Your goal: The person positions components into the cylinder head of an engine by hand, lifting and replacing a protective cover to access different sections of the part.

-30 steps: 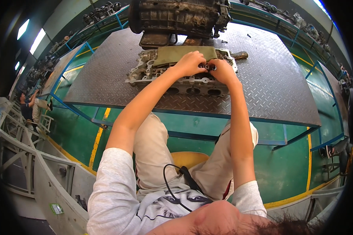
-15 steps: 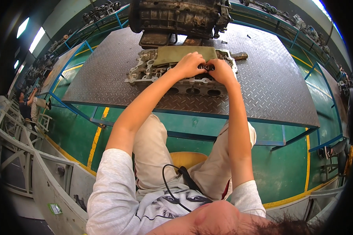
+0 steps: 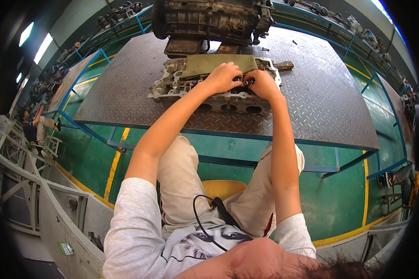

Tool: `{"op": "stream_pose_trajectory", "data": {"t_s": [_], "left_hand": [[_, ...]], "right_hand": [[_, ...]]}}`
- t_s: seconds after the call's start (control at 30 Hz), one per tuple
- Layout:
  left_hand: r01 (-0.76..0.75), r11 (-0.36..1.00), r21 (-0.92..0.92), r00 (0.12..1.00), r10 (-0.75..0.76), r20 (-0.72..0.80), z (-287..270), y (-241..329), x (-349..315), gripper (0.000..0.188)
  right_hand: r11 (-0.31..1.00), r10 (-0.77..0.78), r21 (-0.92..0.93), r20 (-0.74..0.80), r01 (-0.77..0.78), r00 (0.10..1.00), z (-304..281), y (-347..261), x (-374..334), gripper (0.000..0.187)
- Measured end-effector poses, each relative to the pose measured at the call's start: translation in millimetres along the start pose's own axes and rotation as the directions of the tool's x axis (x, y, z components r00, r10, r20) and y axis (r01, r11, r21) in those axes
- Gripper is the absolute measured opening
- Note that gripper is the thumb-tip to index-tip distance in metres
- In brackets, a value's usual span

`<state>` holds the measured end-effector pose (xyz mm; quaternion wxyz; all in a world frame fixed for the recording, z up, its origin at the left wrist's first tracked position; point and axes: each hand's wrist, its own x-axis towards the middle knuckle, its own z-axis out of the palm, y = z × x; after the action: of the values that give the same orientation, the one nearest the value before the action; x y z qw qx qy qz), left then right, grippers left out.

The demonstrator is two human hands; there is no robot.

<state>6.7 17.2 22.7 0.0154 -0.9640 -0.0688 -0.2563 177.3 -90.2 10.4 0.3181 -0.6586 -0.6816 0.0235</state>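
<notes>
A metal engine cylinder head [image 3: 209, 95] lies on the work table, its round ports facing me. On its far side rests a folded olive-green cloth or pouch [image 3: 219, 65]. My left hand [image 3: 225, 77] bends over the middle of the head with its fingers curled down together; what they grip, if anything, is hidden. Just right of it, my right hand [image 3: 264, 85] pinches a small shiny metal part [image 3: 249, 82], too small to name. Both hands stay close together above the head's inner recesses.
A large dark gearbox-like casting [image 3: 214, 21] stands behind the cylinder head on the patterned steel table [image 3: 321, 97]. A wooden block [image 3: 284, 66] pokes out at the head's right end. Small bolts [image 3: 265, 49] lie farther back. Another person [image 3: 32, 125] sits far left.
My fingertips have shifted slightly, and the small metal part by my right fingers shows more plainly. The cylinder head and cloth look unmoved.
</notes>
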Motion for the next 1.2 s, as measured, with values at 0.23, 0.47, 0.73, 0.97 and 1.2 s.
{"op": "stream_pose_trajectory", "data": {"t_s": [0.23, 0.47, 0.73, 0.97, 1.2], "left_hand": [[0.007, 1.0, -0.011, 0.999, -0.007, 0.044, -2.6, 2.9, -0.4, 0.028], [-0.009, 1.0, -0.022, 1.0, 0.009, -0.006, -0.7, -0.4, -2.4, 0.029], [0.025, 1.0, -0.005, 1.0, -0.025, -0.016, 6.7, 3.8, -2.9, 0.029], [0.049, 0.998, -0.04, 0.998, -0.05, -0.023, 4.8, 0.8, -4.1, 0.03], [0.112, 0.993, -0.047, 0.994, -0.111, 0.022, 2.0, 2.7, -2.6, 0.031]], "right_hand": [[1.0, -0.002, 0.015, -0.015, 0.002, 1.0, -2.8, -2.7, -2.8, 0.023], [1.0, 0.023, -0.009, -0.066, -0.024, 0.998, -0.4, -8.1, -3.3, 0.022], [0.998, 0.052, -0.043, -0.045, -0.054, 0.998, 1.6, -8.3, -1.1, 0.02], [0.999, 0.044, 0.023, -0.017, -0.043, 0.999, -7.7, -0.1, -3.6, 0.025], [0.999, 0.038, 0.008, -0.06, -0.038, 0.997, -2.9, 2.0, -3.6, 0.027]]}}
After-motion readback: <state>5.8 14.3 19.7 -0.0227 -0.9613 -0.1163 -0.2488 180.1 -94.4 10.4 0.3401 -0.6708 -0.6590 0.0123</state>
